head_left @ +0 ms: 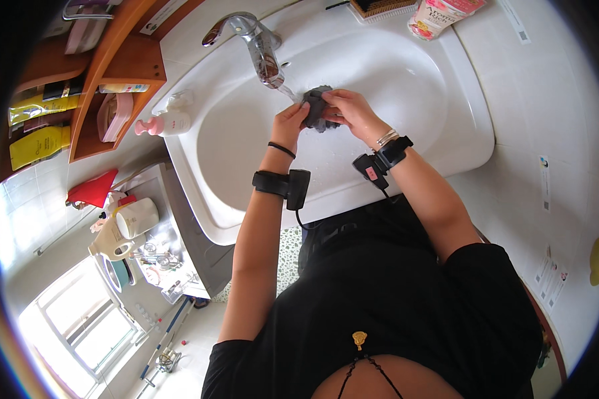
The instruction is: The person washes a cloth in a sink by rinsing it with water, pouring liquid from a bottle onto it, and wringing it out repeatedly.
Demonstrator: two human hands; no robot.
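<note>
My left hand and my right hand hold a bunched dark grey cloth between them over the white sink. The fingers of both hands are closed on it, the left at its left edge, the right at its upper right side. Just above and to the left, water runs from the chrome faucet toward the cloth and left fingertips. The cloth's exact kind cannot be made out. Black straps with small boxes sit on both forearms.
A white pump bottle with a pink top stands by the sink's left rim. At the back right are a pink and white pouch and a brush. Wooden shelves with tubes rise at left. White jugs stand on a lower-left surface.
</note>
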